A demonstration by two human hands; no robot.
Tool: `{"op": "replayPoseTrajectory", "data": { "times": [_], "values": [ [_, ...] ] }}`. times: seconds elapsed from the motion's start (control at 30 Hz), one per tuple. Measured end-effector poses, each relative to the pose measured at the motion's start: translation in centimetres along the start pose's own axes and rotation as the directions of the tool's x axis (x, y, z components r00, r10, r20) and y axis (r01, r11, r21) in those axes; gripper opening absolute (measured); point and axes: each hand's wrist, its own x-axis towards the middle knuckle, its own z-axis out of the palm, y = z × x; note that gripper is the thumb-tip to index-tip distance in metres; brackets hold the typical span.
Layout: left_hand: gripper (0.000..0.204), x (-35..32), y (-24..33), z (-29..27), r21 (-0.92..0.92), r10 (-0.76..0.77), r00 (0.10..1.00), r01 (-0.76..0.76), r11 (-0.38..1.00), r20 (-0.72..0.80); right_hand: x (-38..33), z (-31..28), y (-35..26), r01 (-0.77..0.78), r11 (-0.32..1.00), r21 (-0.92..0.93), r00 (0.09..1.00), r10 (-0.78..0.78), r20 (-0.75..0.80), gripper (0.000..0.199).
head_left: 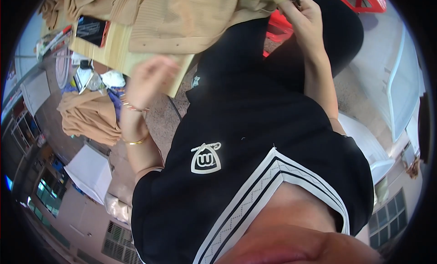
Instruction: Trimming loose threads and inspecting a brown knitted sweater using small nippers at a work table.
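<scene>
On the wooden worktop (116, 45), at 12 o'clock, lies a tan garment (182, 18). The right hand (300, 13) pinches its edge closed; the left hand (152, 79), blurred, hovers half open and empty. I think it is best to keep the cloth flat.

A tan ribbed knit garment (182, 22) lies crumpled and spread over a pale wooden surface (114, 54), its right edge lifted and pinched at the top of the view, buttons showing along one hem.

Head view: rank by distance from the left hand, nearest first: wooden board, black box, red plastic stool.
From the left hand:
1. Wooden board: right at the fingers, under the tan knit garment.
2. Black box: on the board's far end, up and to the left.
3. Red plastic stool: far across, upper right, beyond the right hand.
</scene>
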Motion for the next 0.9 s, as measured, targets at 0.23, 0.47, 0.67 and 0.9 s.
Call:
{"op": "replayPoseTrajectory", "data": {
  "times": [0.23,0.47,0.67,0.9],
  "values": [
    [0.041,2.2,-4.2,-4.4,-0.005,0.060,0.661,-0.095,0.995,-0.748,2.0,3.0,-0.9,-0.151,0.985,-0.081,0.972,0.162,0.167,0.015],
    [0.060,5.2,-3.4,-1.3,0.129,0.100,0.751,-0.020,0.991,-0.653,1.0,1.6,0.1,0.064,0.992,-0.107,0.993,-0.052,0.104,0.029],
    [0.025,6.0,-10.6,-2.3,0.186,0.201,0.660,-0.094,0.978,-0.724,0.2,1.7,-1.3,0.037,0.993,0.112,0.962,-0.066,0.266,0.019],
    [0.024,7.6,-8.6,-3.3,-0.025,0.156,0.699,-0.241,0.970,-0.698,0.2,1.3,-2.2,0.074,0.996,0.046,0.972,-0.083,0.221,0.020]
  ]
}}
